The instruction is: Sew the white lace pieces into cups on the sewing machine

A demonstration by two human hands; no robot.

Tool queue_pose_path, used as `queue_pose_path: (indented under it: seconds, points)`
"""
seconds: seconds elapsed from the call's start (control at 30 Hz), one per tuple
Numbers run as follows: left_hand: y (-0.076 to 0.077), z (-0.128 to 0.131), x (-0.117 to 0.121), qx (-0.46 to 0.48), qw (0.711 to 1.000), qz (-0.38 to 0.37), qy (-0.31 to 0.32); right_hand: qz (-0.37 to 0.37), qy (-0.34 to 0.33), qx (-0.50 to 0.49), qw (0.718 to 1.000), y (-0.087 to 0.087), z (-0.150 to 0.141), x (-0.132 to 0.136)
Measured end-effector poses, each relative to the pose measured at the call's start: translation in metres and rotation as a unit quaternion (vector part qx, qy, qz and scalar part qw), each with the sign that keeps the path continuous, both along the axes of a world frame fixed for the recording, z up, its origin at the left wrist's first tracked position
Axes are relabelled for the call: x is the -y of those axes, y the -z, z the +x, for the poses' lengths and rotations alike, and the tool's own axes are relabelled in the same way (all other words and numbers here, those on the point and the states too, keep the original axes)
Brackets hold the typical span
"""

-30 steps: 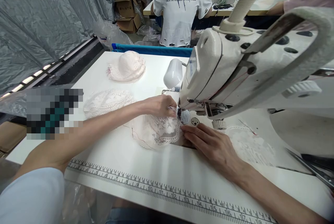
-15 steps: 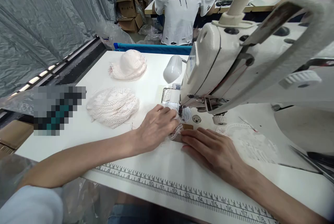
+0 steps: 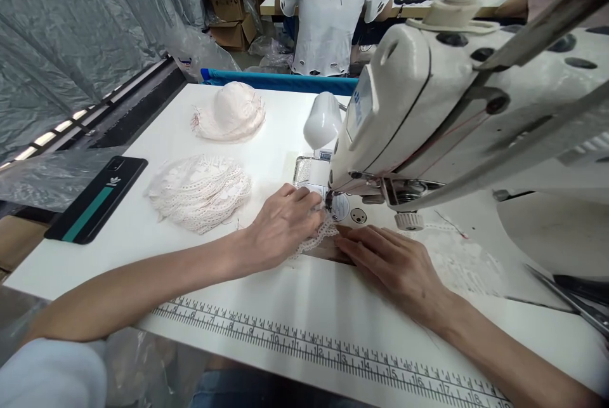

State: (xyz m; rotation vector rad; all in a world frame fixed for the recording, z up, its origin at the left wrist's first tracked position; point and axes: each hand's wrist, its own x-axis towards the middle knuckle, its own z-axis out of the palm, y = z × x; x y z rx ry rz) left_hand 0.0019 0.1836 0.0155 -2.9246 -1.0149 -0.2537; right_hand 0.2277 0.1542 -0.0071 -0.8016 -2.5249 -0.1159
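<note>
My left hand [image 3: 288, 227] is closed, its fingers curled down on a piece of pale lace [image 3: 316, 238] at the needle of a white sewing machine [image 3: 394, 110]. The lace's scalloped edge shows below those fingers; the rest is hidden under the hand. My right hand [image 3: 392, 265] lies flat with fingers stretched, its fingertips beside the lace's right edge. Under the lace and these fingertips is a brownish strip [image 3: 328, 250] on the bed. The presser foot [image 3: 329, 200] is just beyond my left fingertips.
Left on the table are a lace pile [image 3: 200, 192], a pale fabric cup [image 3: 233, 110] and a phone [image 3: 98, 198]. Right are more lace [image 3: 461, 256] and scissors [image 3: 571, 300]. A printed ruler [image 3: 309, 344] runs along the front edge. A person [image 3: 328, 21] sits ahead.
More of the lace's scalloped edge shows below my left hand. My right fingertips have shifted slightly right, away from the lace. The view has shifted a little, and the machine head appears larger.
</note>
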Motion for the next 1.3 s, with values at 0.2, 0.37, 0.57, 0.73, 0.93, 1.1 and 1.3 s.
queue_pose_path:
  seconds: [0.2, 0.37, 0.57, 0.73, 0.93, 1.1, 1.3]
  points:
    - [0.000, 0.003, 0.006, -0.015, 0.999, 0.035, -0.017, 0.027, 0.019, -0.017, 0.999, 0.001, -0.002, -0.001]
    - [0.000, 0.008, 0.008, -0.043, 0.998, 0.037, -0.037, 0.035, 0.030, -0.006, 0.999, 0.004, -0.002, -0.004]
    - [0.000, 0.012, 0.006, -0.051, 0.996, 0.051, -0.053, 0.054, 0.034, -0.011, 0.998, 0.009, 0.001, -0.009]
    - [0.003, 0.011, 0.004, -0.048, 0.996, 0.045, -0.058, 0.063, 0.034, -0.016, 0.997, 0.008, 0.001, -0.008]
    - [0.005, 0.010, 0.002, -0.046, 0.996, 0.041, -0.058, 0.092, 0.017, 0.002, 0.996, 0.003, -0.003, -0.009]
    - [0.003, 0.009, 0.001, -0.054, 0.996, 0.019, -0.068, 0.075, 0.031, 0.015, 0.997, 0.004, -0.004, -0.010]
    - [0.000, 0.010, 0.002, -0.071, 0.995, 0.001, -0.064, 0.008, 0.015, -0.039, 0.999, 0.005, -0.003, -0.008]
